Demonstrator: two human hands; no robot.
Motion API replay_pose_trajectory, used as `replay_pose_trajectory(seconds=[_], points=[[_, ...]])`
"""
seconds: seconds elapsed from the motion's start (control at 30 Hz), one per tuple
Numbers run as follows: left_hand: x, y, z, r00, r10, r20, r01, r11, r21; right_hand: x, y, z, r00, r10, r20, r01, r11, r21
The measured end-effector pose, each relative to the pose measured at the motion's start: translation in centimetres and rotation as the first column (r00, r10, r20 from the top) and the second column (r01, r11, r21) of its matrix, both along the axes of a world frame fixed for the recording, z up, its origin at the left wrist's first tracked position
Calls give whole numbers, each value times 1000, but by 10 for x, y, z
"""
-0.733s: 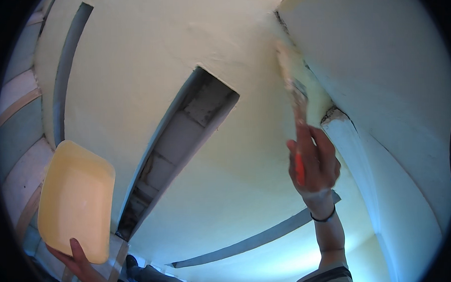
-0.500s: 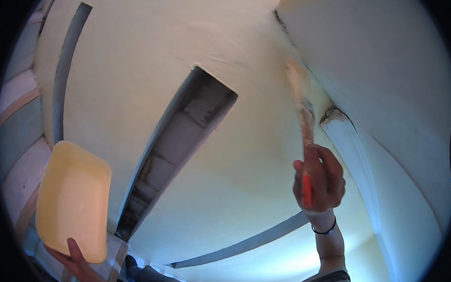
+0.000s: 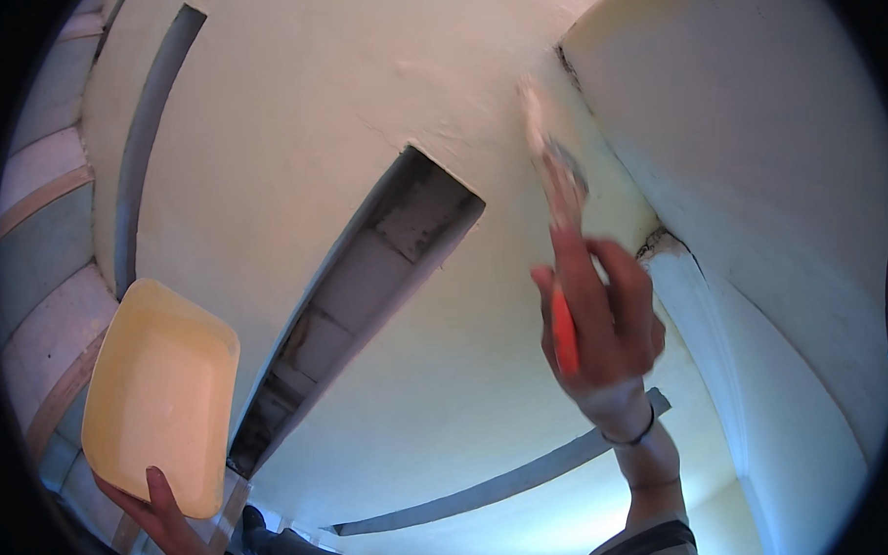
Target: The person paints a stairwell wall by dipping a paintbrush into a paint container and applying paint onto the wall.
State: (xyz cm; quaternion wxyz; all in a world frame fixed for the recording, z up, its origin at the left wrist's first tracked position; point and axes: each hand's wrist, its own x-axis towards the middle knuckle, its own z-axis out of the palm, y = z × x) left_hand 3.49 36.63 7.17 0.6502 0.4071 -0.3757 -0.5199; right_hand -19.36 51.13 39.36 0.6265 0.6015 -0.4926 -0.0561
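Observation:
My right hand grips a paint-smeared, red-handled brush, its blurred head on or very near the cream plastered surface, close to a cracked corner. My left hand holds a pale yellow, rounded rectangular plastic tub from below, thumb over its rim. The tub's inside is coated a cream colour and looks to hold little or nothing.
A long recess showing grey blocks runs between my hands. Narrower grey slots lie left and below. A bluish-white angled surface is at the right, timber-striped panels at the left, a dark-clothed leg at the bottom.
Since half a second ago my right hand and the brush have moved up and to the left. The tub and my left hand have shifted slightly right, along with the view.

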Motion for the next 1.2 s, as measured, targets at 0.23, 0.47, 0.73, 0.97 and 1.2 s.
replay_pose_trajectory(seconds=[0.23, 0.47, 0.73, 0.97, 1.2], points=[[-3, -1, 2, 1000, 0, 8, 0, 1000, -29, -38, -44, 27, 944, 193, -267, -200, 980, 2], [8, -1, 4, 1000, -8, 0, 8, 1000, 6, -16, -9, 5, 991, 26, -132, -29, 999, -23], [9, 7, 9, 1000, 22, 18, -22, 1000, 16, 13, -49, -6, 967, -134, -219, 139, 990, 8], [14, 3, -2, 1000, 14, 12, -14, 1000, -12, 57, -55, -8, 997, -73, -6, 73, 971, 230], [15, -3, 14, 999, 12, 52, -13, 1000, 27, 38, -43, -26, 912, -191, -362, 254, 958, 134]])
